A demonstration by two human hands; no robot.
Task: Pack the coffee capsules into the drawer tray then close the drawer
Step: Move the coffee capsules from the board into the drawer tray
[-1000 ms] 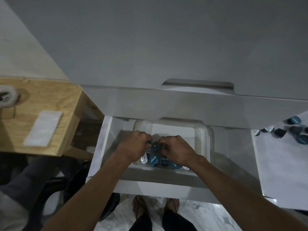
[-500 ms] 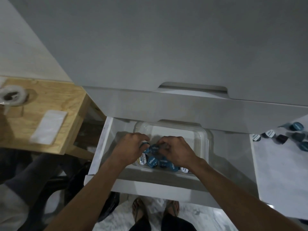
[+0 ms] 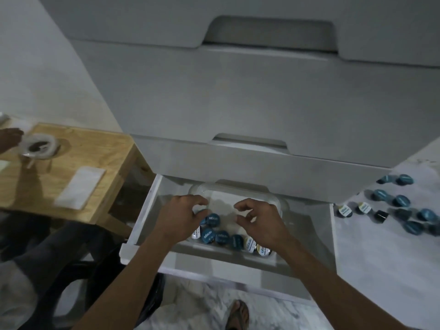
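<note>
The bottom drawer stands pulled out, with a clear plastic tray inside it. Several blue and white-topped coffee capsules line the tray's near side. My left hand hovers over the tray's left part, its fingers loosely curled just beside a blue capsule and gripping nothing that I can see. My right hand hangs over the middle of the tray, thumb and fingers apart and empty. Several more capsules lie loose on the white surface at the right.
The closed upper drawer fronts overhang the tray's far end. At the left a wooden table holds a white pad and a roll of tape, which another person's hand touches. My sandalled foot stands below the drawer.
Both hands have lifted off the capsules and moved apart; the capsules they were setting down now lie in the tray. The view has tilted up, showing more of the cabinet.
</note>
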